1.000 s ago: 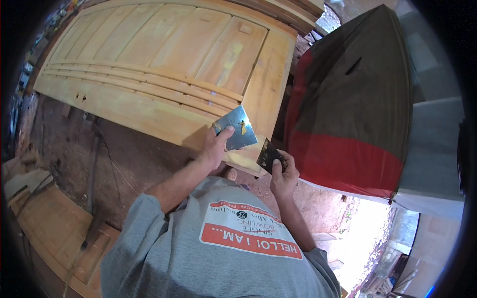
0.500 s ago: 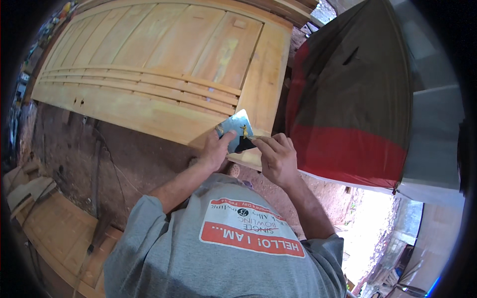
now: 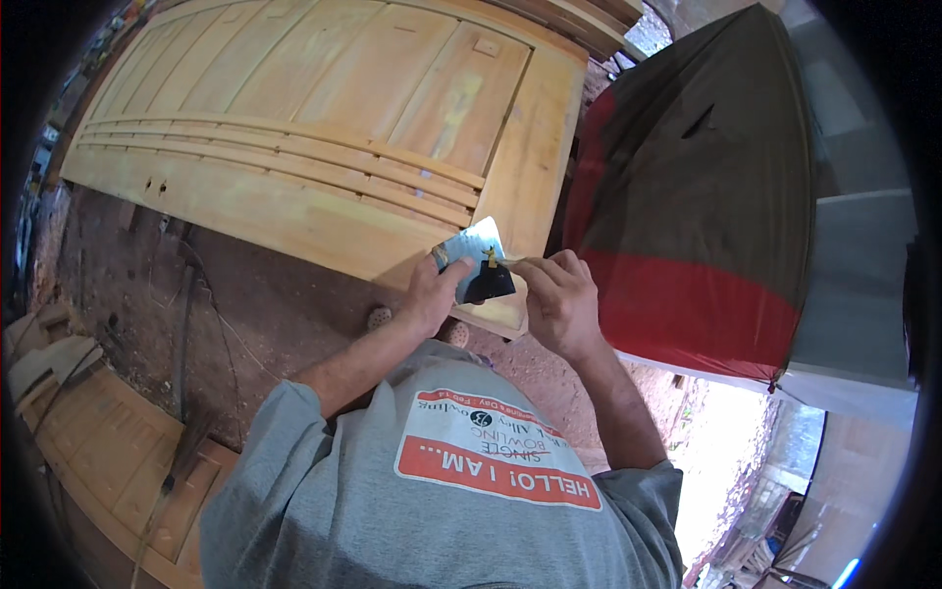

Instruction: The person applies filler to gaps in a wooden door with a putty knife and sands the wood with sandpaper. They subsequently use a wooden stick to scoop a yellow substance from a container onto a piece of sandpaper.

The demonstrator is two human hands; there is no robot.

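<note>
My left hand point(image 3: 433, 292) grips a thin flat plate point(image 3: 473, 241), its thumb on top. The plate's upper part is shiny and pale blue, and its lower corner looks black. A small dab of yellow paste point(image 3: 491, 257) sits on it. My right hand point(image 3: 561, 299) is closed in a pinch at the plate's right edge, on a thin small tool point(image 3: 506, 262) whose tip is at the paste. The fingers hide most of that tool. Beyond both hands lies a large pale wooden door point(image 3: 294, 201) with panels and slats; its near right corner is just under the plate.
At the right stands a dark brown and red cloth cover point(image 3: 702, 226) over something large. Another panelled wooden door point(image 3: 103, 442) lies at the lower left, with a dark bar point(image 3: 183, 344) near it. Brown earth floor point(image 3: 265, 324) shows between the doors. Stacked boards point(image 3: 579, 25) lie at the far end.
Both hands and the plate have shifted slightly to the right. My right hand has drawn a little away from the plate, its pinch kept. The view has moved slightly too.
</note>
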